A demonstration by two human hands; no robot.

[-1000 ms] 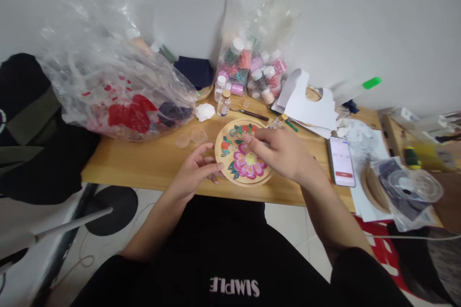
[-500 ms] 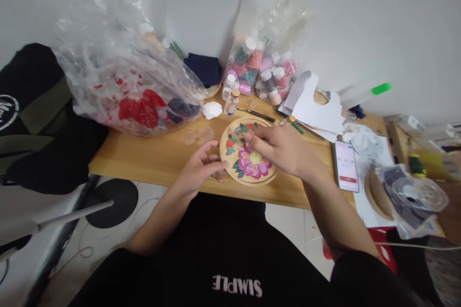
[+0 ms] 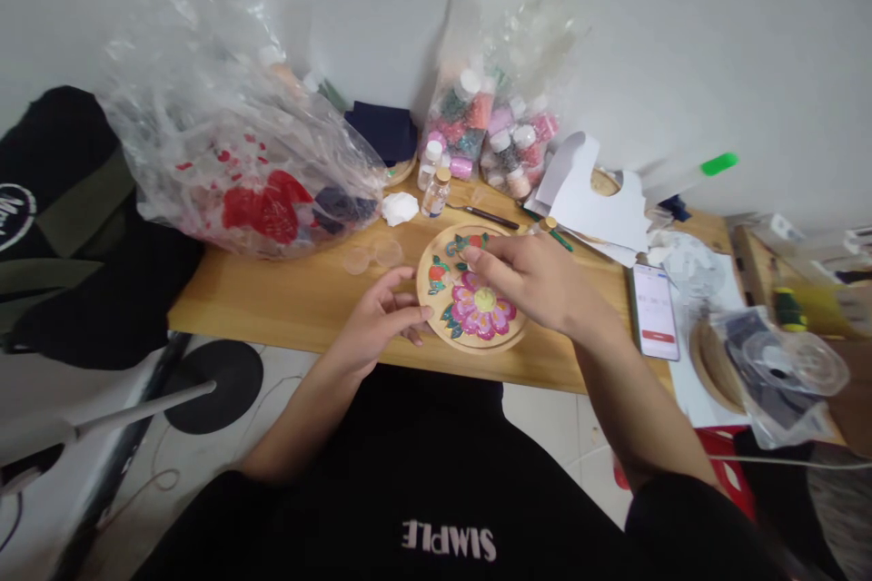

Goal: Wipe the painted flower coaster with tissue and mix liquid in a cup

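One big clear bag (image 3: pixel 265 145) sits on the bench (image 3: pixel 292 300). Next, the left hand (image 3: pixel 381 322), fingers loose and apart, touches the edge of a round wooden plate (image 3: pixel 442 299) with a pink flower (image 3: pixel 482 304). The plate is at the bench's front, between the hands. The right hand (image 3: pixel 531 280) bends over it, thumb and finger close; I can't tell if they pinch something. Then comes a phone (image 3: pixel 655 311).

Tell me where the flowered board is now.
In the head view, the flowered board is just right of centre, left hand at its left rim, right hand over its upper right.
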